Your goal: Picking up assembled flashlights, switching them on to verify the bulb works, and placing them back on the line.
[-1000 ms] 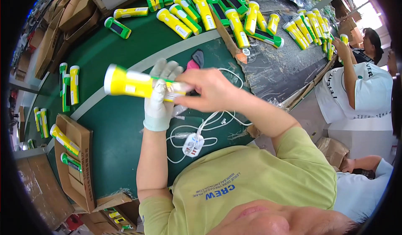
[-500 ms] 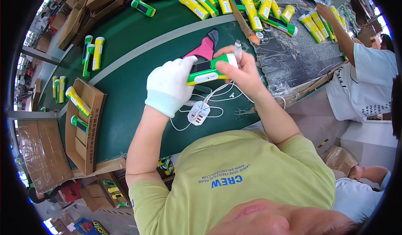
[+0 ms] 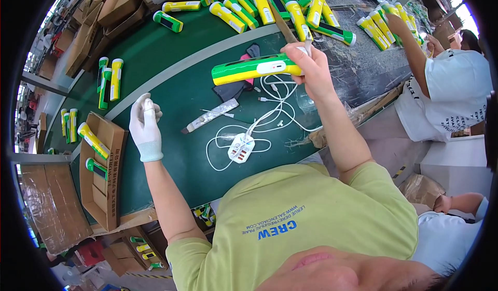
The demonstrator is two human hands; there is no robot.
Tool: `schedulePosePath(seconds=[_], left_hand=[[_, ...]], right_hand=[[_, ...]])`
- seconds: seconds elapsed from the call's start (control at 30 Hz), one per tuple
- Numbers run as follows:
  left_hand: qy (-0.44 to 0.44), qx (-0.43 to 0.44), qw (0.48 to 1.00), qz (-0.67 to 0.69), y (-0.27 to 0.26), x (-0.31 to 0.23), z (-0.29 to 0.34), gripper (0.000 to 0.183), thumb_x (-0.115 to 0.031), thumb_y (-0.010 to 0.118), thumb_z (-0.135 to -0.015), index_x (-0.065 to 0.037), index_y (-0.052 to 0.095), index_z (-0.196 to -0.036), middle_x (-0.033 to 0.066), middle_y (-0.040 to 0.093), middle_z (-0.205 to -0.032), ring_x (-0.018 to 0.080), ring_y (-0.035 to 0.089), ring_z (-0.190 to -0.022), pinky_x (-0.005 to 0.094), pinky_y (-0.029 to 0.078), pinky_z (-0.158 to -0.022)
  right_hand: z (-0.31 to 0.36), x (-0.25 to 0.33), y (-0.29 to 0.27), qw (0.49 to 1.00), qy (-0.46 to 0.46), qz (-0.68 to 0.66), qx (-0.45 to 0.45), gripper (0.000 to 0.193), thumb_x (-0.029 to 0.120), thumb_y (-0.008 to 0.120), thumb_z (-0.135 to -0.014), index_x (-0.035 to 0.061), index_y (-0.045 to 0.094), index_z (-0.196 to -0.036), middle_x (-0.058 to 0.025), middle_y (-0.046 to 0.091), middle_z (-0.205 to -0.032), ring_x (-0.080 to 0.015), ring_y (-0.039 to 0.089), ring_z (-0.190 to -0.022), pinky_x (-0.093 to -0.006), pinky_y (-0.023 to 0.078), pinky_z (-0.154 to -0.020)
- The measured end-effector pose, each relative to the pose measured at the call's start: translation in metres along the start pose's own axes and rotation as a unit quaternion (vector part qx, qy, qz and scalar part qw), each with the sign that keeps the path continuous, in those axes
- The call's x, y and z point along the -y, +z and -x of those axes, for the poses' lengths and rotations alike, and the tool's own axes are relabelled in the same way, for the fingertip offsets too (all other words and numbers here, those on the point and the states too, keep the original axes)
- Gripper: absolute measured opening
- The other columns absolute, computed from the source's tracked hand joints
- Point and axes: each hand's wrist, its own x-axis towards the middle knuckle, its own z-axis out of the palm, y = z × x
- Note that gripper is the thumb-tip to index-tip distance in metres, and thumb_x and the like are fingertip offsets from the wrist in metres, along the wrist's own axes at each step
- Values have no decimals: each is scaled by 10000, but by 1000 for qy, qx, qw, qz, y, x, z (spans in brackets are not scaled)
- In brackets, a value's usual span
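My right hand point(image 3: 314, 70) grips a green-and-yellow flashlight point(image 3: 244, 74) by its right end. The flashlight lies nearly level above the table, its white side panel facing me. A small white-and-silver piece point(image 3: 307, 47) sticks up at my right fingers; its kind is unclear. My left hand point(image 3: 144, 130), in a white glove, is over the table at the left, fingers loosely bent and apart, with nothing visible in it. Between my hands a white multi-port USB charger point(image 3: 241, 150) lies with white cables point(image 3: 280, 101). Behind the flashlight is a dark-and-pink cloth point(image 3: 232, 91), partly hidden.
A flat silvery wrapped strip point(image 3: 211, 115) lies on the green table point(image 3: 181, 166). At left stands a cardboard tray point(image 3: 115, 182) with two flashlights. More flashlights point(image 3: 228, 17) lie along the back beyond a metal rail point(image 3: 176, 70). A co-worker point(image 3: 441, 86) handles flashlights at the right.
My left hand has let go of the flashlight and moved left and down. My right hand still holds it, now slightly higher; the strip and more of the cables are uncovered.
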Motion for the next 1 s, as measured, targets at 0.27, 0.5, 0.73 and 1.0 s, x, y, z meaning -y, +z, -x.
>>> schedulePosePath(seconds=[0.27,0.5,0.73,1.0], left_hand=[[439,151,864,-197,102,-82,29,550,-289,795,-672,-58,585,-1125,125,632,-1022,325,618,-927,397,501,-802],[-230,198,867,396,138,-3,13,400,-448,530,-948,-75,527,-1091,49,609,-817,129,587,-637,270,504,-560],[-303,158,818,463,121,-1,31,451,-477,508,-954,-80,498,-1169,69,596,-863,167,599,-687,339,535,-645],[-186,151,909,342,141,6,36,325,-350,488,-980,-56,485,-1118,74,611,-890,156,608,-741,302,526,-675]], right_hand=[[15,7,36,992,49,91,67,369,352,788,-794,28,651,-904,31,587,-712,-19,488,-575,-188,366,-485],[15,-15,1,984,72,35,162,411,140,681,-848,3,564,-1218,-14,636,-921,-69,594,-820,-220,493,-721],[28,-10,4,987,38,32,156,161,36,659,-867,-36,659,-1012,-63,684,-914,-80,608,-766,-221,501,-705],[38,-33,61,741,-445,482,144,217,31,656,-676,94,640,-882,-29,521,-695,-198,575,-593,-323,455,-489]])
